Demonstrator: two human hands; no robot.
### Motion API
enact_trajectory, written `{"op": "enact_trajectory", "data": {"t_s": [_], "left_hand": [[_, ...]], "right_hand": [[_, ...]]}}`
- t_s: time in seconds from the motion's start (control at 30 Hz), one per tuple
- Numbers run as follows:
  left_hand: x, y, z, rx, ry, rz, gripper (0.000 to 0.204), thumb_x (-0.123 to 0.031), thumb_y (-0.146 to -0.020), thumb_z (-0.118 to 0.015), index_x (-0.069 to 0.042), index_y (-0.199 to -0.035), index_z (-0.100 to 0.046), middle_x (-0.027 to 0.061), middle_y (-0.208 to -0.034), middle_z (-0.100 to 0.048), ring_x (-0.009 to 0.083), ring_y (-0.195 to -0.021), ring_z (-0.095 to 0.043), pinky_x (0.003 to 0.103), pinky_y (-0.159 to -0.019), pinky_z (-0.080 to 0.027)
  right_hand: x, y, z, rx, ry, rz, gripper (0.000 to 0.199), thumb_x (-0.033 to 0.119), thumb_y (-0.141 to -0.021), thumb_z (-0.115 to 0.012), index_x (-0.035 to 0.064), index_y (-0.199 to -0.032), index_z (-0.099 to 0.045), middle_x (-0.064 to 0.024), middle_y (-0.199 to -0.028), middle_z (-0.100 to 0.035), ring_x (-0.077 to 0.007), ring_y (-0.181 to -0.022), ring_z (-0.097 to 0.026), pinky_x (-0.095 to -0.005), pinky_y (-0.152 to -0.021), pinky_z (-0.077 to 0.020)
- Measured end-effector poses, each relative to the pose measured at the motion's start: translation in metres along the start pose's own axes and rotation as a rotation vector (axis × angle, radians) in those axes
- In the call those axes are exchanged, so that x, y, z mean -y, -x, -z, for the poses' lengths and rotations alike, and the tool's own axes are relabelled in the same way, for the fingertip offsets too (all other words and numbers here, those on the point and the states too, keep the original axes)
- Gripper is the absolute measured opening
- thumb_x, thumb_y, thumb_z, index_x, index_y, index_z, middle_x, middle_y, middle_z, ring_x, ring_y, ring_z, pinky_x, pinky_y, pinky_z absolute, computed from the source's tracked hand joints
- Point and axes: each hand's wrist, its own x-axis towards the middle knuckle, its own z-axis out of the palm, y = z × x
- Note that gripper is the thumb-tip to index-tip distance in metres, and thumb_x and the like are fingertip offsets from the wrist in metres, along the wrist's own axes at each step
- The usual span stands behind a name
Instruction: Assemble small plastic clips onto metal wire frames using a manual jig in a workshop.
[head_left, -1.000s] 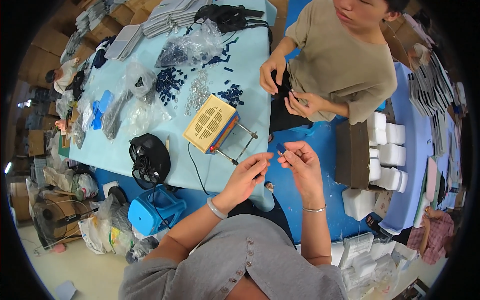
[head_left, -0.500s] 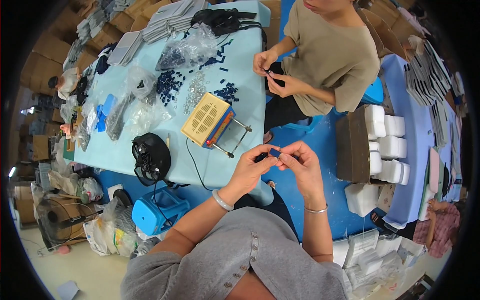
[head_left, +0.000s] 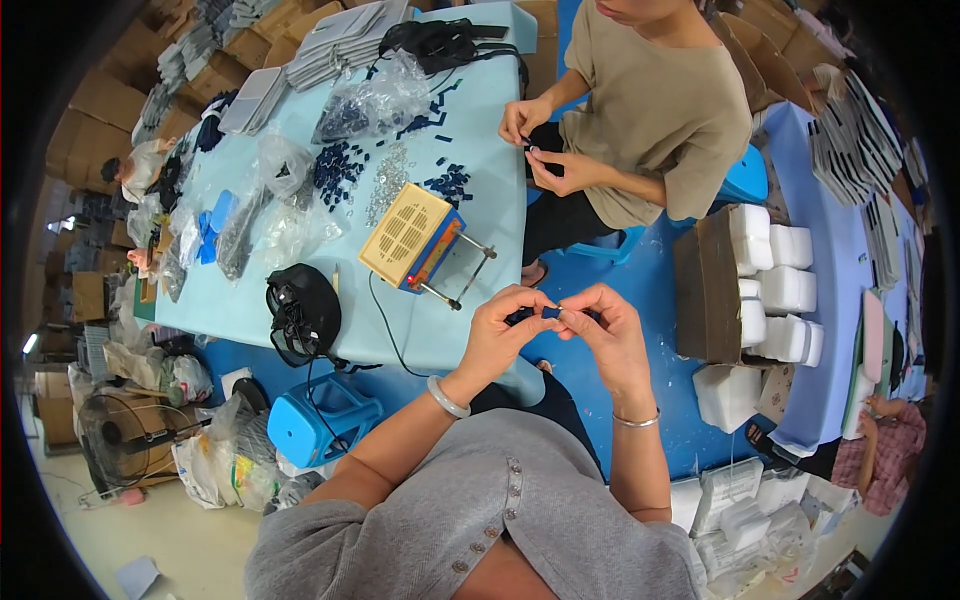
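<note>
My left hand [head_left: 500, 330] and my right hand [head_left: 610, 335] meet in front of my body, just off the table's near edge. Between their fingertips is a small dark blue piece [head_left: 550, 312], pinched from both sides. More dark blue shows under the curled fingers of my left hand, too hidden to make out. A cream and blue box-shaped device [head_left: 408, 235] with two metal rods stands on the table just beyond my hands. Behind it lie piles of small dark blue pieces [head_left: 340, 172] and small clear pieces [head_left: 390, 178].
Across the table corner a co-worker's hands [head_left: 545, 150] hold a small dark thing. The pale blue table [head_left: 480, 130] also carries plastic bags [head_left: 375, 100] and a black mesh bag [head_left: 303, 315]. A blue stool [head_left: 318, 420] is at left, a carton of white blocks [head_left: 710, 285] at right.
The dark blue piece has turned and sits slightly lower between my fingertips. My hands stay nearly in place, while the whole view has shifted a little.
</note>
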Motion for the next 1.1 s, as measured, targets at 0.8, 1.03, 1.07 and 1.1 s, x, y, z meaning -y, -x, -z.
{"op": "enact_trajectory", "data": {"t_s": [0.8,1.03,1.07,1.1], "left_hand": [[-0.003,0.002,-0.02,0.005,-0.072,-0.041,0.012,0.001,-0.074,-0.066,-0.002,-0.085,-0.062,0.0027,-0.083,-0.055,0.0101,-0.077,-0.053,0.021,-0.067,-0.042],[-0.009,0.004,-0.021,0.052,-0.118,-0.008,0.02,-0.003,-0.074,-0.069,-0.003,-0.094,-0.066,0.0032,-0.084,-0.059,0.01,-0.077,-0.053,0.023,-0.07,-0.043],[-0.008,0.005,-0.022,0.046,-0.119,-0.01,0.02,-0.003,-0.074,-0.069,-0.003,-0.094,-0.066,0.0032,-0.084,-0.059,0.01,-0.077,-0.053,0.023,-0.07,-0.043],[-0.007,0.006,-0.023,0.033,-0.087,0.008,0.018,-0.003,-0.074,-0.069,-0.003,-0.092,-0.066,0.0032,-0.084,-0.06,0.0102,-0.078,-0.053,0.023,-0.07,-0.043]], "right_hand": [[0.007,0.01,0.019,0.017,0.104,0.031,0.006,0.004,-0.085,-0.06,-0.0004,-0.088,-0.057,-0.0053,-0.077,-0.062,-0.0085,-0.069,-0.058,-0.0205,-0.063,-0.048],[-0.009,0.011,0.026,0.084,-0.204,-0.099,0.008,0.008,-0.087,-0.059,0.0035,-0.091,-0.054,-0.0032,-0.075,-0.059,-0.0071,-0.066,-0.054,-0.0182,-0.056,-0.0427],[-0.011,0.012,0.025,0.075,-0.254,-0.12,0.008,0.008,-0.087,-0.059,0.0039,-0.091,-0.054,-0.0026,-0.075,-0.058,-0.0067,-0.065,-0.054,-0.0178,-0.055,-0.0413],[-0.013,0.013,0.025,0.079,-0.252,-0.119,0.008,0.008,-0.087,-0.059,0.0039,-0.091,-0.054,-0.0026,-0.075,-0.058,-0.0067,-0.065,-0.054,-0.0178,-0.055,-0.0413]]}}
